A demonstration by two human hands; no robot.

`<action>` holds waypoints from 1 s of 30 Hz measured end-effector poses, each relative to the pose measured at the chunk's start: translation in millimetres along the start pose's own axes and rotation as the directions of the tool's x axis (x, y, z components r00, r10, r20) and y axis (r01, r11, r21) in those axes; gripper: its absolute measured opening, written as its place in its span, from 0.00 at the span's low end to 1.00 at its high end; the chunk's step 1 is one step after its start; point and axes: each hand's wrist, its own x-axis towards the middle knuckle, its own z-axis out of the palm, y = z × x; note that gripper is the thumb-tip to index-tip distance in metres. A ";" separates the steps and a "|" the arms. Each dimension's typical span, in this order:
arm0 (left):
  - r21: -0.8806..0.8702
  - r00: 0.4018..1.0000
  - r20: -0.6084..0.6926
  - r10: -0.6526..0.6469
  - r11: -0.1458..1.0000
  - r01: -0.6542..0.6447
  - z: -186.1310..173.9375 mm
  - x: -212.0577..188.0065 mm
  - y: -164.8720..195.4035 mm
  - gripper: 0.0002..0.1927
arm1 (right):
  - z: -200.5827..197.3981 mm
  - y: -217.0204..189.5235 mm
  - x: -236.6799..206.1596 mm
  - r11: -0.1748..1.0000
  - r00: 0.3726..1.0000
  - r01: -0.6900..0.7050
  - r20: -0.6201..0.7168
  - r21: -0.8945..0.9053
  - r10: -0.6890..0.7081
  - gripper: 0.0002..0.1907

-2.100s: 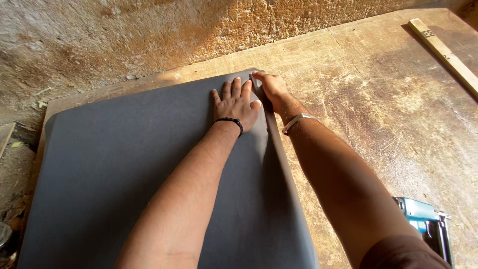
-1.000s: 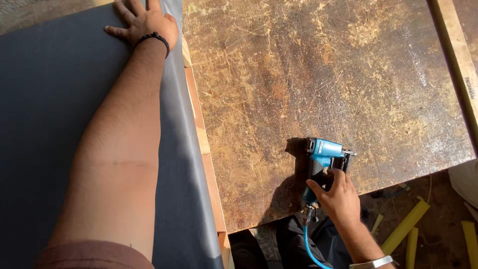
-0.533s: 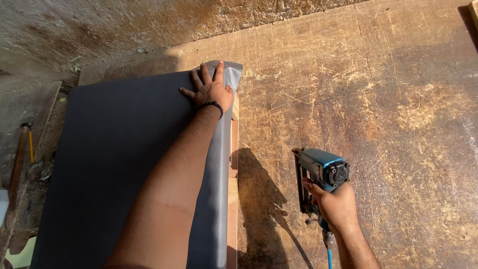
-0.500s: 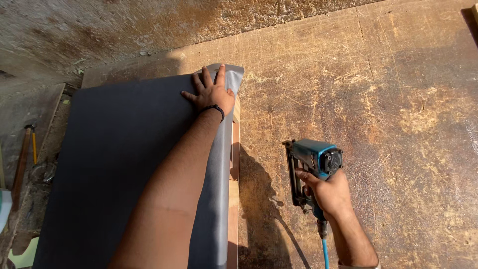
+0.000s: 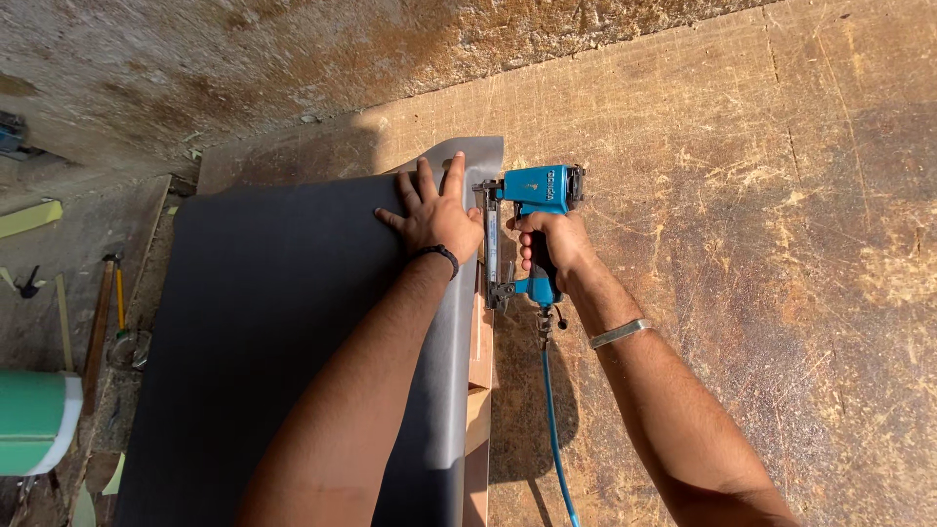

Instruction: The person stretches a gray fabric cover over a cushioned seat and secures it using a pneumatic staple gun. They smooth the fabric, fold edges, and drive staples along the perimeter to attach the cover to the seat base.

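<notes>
Fabric [image 5: 283, 322] — a dark grey sheet — lies stretched over a wooden frame [image 5: 480, 390] on the worn plywood worktable [image 5: 742, 244], and the left hand [image 5: 434, 217] presses flat on it, fingers spread, close to the far right corner, apparently to keep the sheet taut where it wraps over the edge. Just beside that hand, the right hand [image 5: 549, 244] is closed around the grip of a blue pneumatic stapler [image 5: 522, 229], its long nose set against the side of the frame right next to the left fingertips. A blue air hose [image 5: 553, 420] trails back from the handle along the right forearm. Bare wood of the frame shows below the wrapped edge. To the right the tabletop is broad and bare — plenty of space for the tool arm; to the left, past the sheet, a hammer [image 5: 100, 312] and a green roll [image 5: 34, 422] lie on the floor.
</notes>
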 end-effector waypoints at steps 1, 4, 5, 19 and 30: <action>0.003 1.000 0.008 -0.005 1.000 0.005 -1.8 -0.1 0.4 0.44 | -1.3 1.9 1.6 1.000 1.000 -0.006 0.005 0.011 0.006 0.07; 0.003 0.999 0.042 -0.011 1.000 0.011 -7.5 -1.3 4.2 0.49 | -9.4 6.3 3.0 0.999 0.997 -0.048 0.060 0.024 0.046 0.08; 0.003 0.998 0.056 -0.011 1.000 0.011 -9.0 -1.8 5.5 0.52 | -12.7 8.7 2.1 0.997 0.995 -0.067 0.075 0.032 0.064 0.08; 0.004 0.974 0.204 0.100 0.995 -0.103 -10.4 9.5 -11.1 0.77 | -20.2 34.1 -17.9 0.991 0.982 -0.121 0.135 -0.064 0.129 0.11; 0.021 0.979 0.190 0.079 0.996 -0.085 -11.5 12.5 -8.5 0.70 | -66.2 67.8 -124.6 0.975 0.975 -0.194 -0.090 0.112 0.204 0.12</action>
